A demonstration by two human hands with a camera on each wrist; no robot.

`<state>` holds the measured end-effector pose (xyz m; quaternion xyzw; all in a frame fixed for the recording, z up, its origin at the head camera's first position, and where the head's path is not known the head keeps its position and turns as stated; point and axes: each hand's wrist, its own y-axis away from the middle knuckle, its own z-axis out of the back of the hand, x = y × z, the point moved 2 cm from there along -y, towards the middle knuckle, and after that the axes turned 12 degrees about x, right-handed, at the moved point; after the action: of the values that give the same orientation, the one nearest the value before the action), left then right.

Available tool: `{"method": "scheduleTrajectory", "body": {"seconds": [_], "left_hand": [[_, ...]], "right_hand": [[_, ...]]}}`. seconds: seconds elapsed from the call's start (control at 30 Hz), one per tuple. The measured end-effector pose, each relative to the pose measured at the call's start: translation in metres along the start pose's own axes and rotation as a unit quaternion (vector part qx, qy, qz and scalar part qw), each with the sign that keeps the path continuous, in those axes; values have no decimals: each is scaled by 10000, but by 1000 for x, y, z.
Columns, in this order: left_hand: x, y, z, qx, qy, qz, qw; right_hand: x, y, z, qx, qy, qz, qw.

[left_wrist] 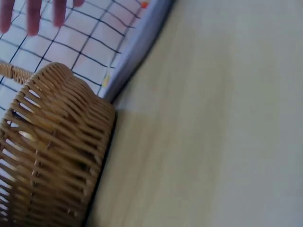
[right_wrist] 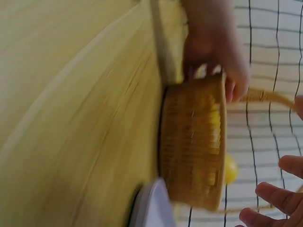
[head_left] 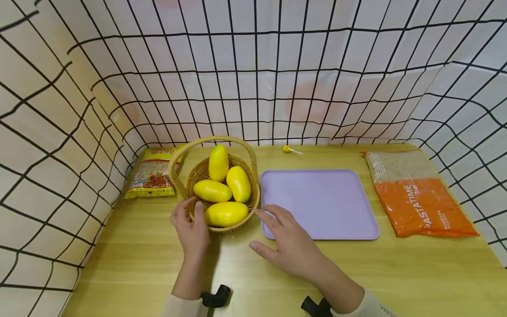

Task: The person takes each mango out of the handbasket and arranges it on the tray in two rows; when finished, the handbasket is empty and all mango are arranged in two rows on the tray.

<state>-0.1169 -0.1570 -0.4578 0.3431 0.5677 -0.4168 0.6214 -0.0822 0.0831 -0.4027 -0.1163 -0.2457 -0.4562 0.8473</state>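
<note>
A round wicker basket (head_left: 254,207) with a tall arched handle holds several yellow mangoes (head_left: 226,214). At its near left rim my left hand (head_left: 194,229) grips the edge, thumb toward the inside and fingers outside. The right wrist view shows that same hand (right_wrist: 215,52) on the basket's rim. My right hand (head_left: 291,242) hovers between basket and tray with its fingers spread, holding nothing. Its fingertips are close to the basket's right rim; whether they touch it I cannot tell. In the left wrist view the woven basket wall (left_wrist: 57,146) fills the lower left.
A lilac tray (head_left: 318,204) lies right of the basket, a yellow lollipop (head_left: 287,149) behind it. An orange pasta bag (head_left: 424,198) lies far right. A yellow food packet (head_left: 152,174) is partly behind the basket handle. Black-lined grid cloth walls enclose the table (head_left: 130,264).
</note>
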Motion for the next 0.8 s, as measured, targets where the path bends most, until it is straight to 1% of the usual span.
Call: {"method": "scheduleTrajectory", "body": {"seconds": [0.1,0.17,0.33,0.4,0.57,0.67,0.8], "left_hand": [[4,-7,-7,-8,308,160,9994],[8,-10,-9,-30,482,203,9986],[16,-14,-10,-163,846,40,9963],[19,-15,-9,-201,897,-96,9957],[24,-16,-8,-187,970,-183,9949],[25,-16,-9,-176,1036,-188,9943],[24,-16,-9,-185,1068,-195,9939]], "right_hand": [[9,-15,-1,97,-22,145,9998],[12,-26,-1,85,-3,290,9995],[15,-57,2,133,18,545,9984],[14,-68,3,285,30,568,9980],[12,-92,0,705,55,626,9955],[12,-101,-3,938,5,614,9937],[11,-109,-8,1165,-68,590,9914]]}}
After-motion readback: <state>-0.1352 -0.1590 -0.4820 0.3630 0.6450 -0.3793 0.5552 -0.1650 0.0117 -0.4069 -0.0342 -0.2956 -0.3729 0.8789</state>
